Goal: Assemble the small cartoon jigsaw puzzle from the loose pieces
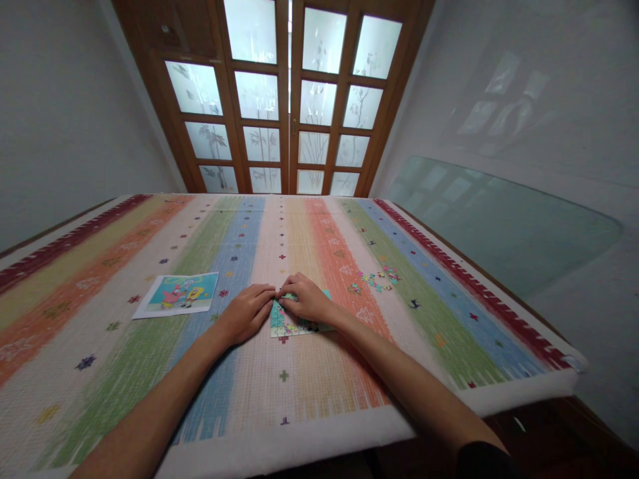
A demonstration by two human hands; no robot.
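A partly covered jigsaw puzzle point(277, 324), with turquoise and pale pieces, lies flat on the striped cloth in front of me. My left hand point(248, 311) is at its upper left corner, fingers bent and held together against the edge. From the other side, my right hand point(305, 297) reaches over the puzzle, thumb and fingers pinched at that same corner. The fingertips of both hands meet there, and whatever sits between the right fingertips is hidden. Much of the puzzle's upper part is under my right hand and wrist.
Loose puzzle pieces point(383, 278) lie scattered to the right. On the left is a printed cartoon picture point(180, 294) on white paper. The striped cloth point(319, 386) covers the table. Beyond its far edge stand wooden doors point(289, 133) with glass panes, and walls flank both sides.
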